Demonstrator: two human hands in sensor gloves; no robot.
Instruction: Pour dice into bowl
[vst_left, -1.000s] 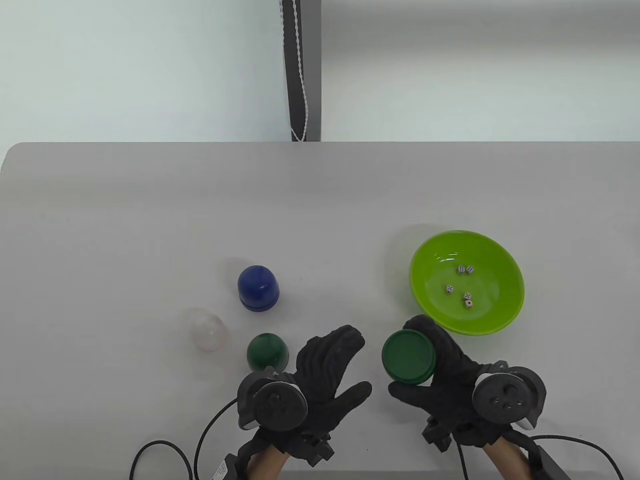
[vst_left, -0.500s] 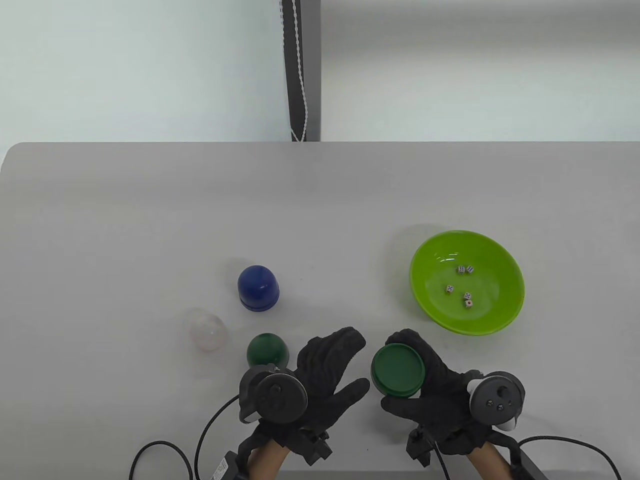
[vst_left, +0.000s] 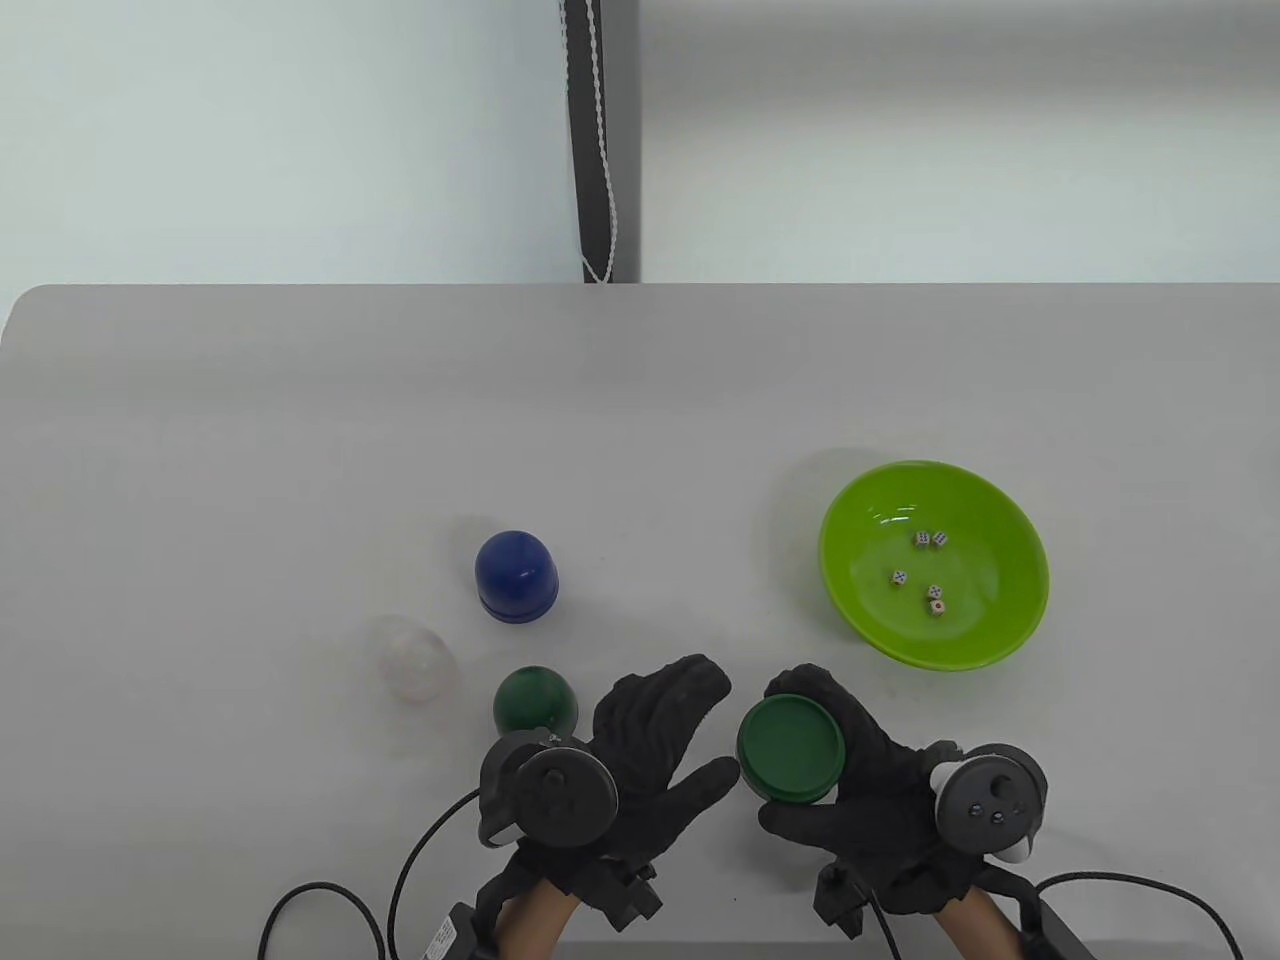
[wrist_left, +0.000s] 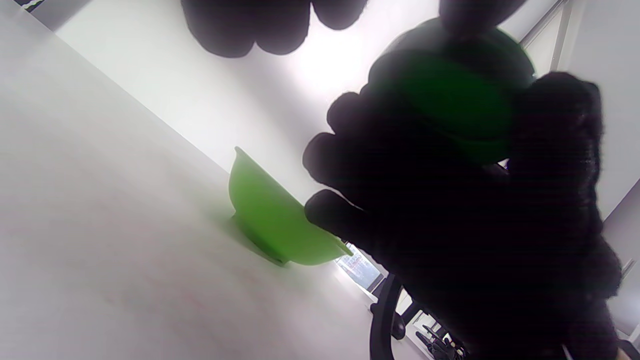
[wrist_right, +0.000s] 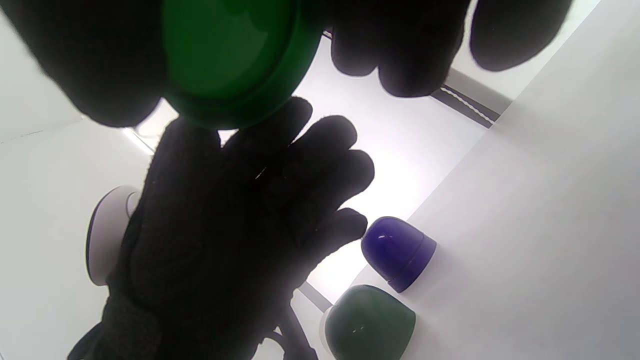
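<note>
My right hand (vst_left: 848, 776) grips a dark green dice cup (vst_left: 790, 745) just above the table, its flat round end facing up; the cup also shows in the right wrist view (wrist_right: 230, 50) and the left wrist view (wrist_left: 450, 95). My left hand (vst_left: 715, 725) is open with fingers spread, just left of the cup and apart from it. The lime green bowl (vst_left: 860, 520) stands to the back right and holds several white dice (vst_left: 932, 592). The bowl also shows in the left wrist view (wrist_left: 270, 220).
A dark green dome cup (vst_left: 535, 700) stands beside my left hand. A blue dome cup (vst_left: 516, 575) and a clear dome cup (vst_left: 412, 660) stand further left. Cables trail off the front edge.
My right hand has carried the green cup left and toward the front edge, away from the bowl and close to my left hand. The left hand has barely moved.
</note>
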